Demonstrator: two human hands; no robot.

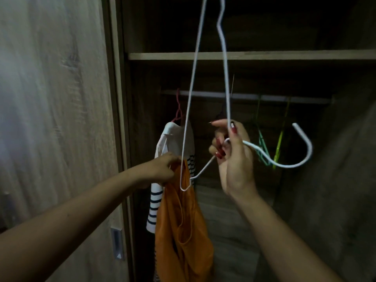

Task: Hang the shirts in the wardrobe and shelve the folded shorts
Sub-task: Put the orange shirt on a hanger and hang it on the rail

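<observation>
Wardrobe [142,82] interior dim, lit only from the front. Its wooden door [61,119] is seen at the left, with a recessed handle [117,244] set low on its edge. One shelf [284,55] is fixed across the upper part, with a rail [295,99] below it. Near the rail's left end a striped shirt [175,139] is hung on a pink hanger [178,110]. Further right, bare green hangers [262,147] are hung on the same rail.

A white hanger [310,148] of wire is held in front of the opening, turned on its side: the hook is pointed right and the long frame is carried upward out of view. The right hand [234,157] is clamped on its neck, fingers curled round the wire.

An orange shirt [183,231] is held limp in front of the striped one, off the rail. Its top edge is gripped by the left hand [162,169], cloth bunched in the curled fingers, just beside the hanger's lower corner. Whether that corner is inside the shirt cannot be told.
</observation>
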